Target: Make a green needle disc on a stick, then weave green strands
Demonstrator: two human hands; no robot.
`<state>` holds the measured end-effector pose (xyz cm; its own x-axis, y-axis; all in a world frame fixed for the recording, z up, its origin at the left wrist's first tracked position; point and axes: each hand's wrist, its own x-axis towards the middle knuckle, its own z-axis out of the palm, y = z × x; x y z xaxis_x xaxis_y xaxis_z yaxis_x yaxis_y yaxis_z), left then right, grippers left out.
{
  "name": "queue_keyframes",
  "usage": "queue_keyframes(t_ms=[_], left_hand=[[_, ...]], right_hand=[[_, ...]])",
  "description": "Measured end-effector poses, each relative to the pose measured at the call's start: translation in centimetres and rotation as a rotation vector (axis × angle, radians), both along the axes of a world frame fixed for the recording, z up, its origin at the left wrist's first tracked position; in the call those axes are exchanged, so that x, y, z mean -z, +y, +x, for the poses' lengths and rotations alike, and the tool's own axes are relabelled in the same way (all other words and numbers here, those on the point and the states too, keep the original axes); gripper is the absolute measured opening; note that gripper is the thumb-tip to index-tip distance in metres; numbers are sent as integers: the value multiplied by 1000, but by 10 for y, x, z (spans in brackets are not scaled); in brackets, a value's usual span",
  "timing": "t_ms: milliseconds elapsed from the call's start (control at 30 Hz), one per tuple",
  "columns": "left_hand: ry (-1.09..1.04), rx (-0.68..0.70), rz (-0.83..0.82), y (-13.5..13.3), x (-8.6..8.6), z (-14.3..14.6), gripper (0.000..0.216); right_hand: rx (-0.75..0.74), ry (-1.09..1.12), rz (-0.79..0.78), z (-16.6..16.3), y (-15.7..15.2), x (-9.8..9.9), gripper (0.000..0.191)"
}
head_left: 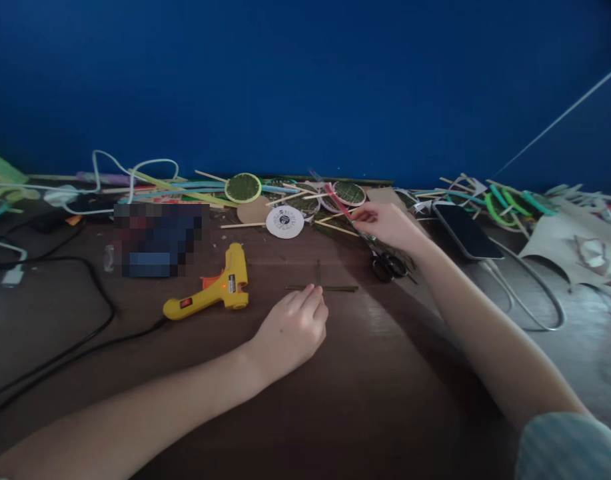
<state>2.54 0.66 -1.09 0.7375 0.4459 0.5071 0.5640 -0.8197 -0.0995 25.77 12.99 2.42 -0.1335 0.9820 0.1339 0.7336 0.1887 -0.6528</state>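
One yellow glue gun [230, 277] lies at ten o'clock from the left hand [292, 327], whose bunched fingertips meet thin crossed sticks [342, 289] at its one o'clock, any pinch hidden; best steady that crossing lightly and flat, while the right hand [380, 223], fingers narrow by a red strip [338, 200], hold unclear, avoids snagging black-handled scissors [388, 265] at its six o'clock

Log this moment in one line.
Left hand: at thin sticks | Right hand: at slender red item, grip unclear | Scissors: near right hand | Yellow glue gun: lying on table
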Motion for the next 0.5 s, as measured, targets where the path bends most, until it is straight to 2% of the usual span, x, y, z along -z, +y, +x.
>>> queue_keyframes(t_ms=[67, 167, 367, 500], left_hand=[[-2, 0, 8, 0, 0, 0, 21], [7, 5, 10, 0, 0, 0, 21], [-3, 1, -2, 1, 0, -1, 22], [11, -2, 10, 1, 1, -1, 22]], right_hand=[[20, -49, 52, -10, 2, 2, 17], [-24, -121, 116, -28, 10, 3, 23], [-27, -226, 46, -56, 37, 11, 26], [-33, -214, 3, -60, 46, 14, 16]])
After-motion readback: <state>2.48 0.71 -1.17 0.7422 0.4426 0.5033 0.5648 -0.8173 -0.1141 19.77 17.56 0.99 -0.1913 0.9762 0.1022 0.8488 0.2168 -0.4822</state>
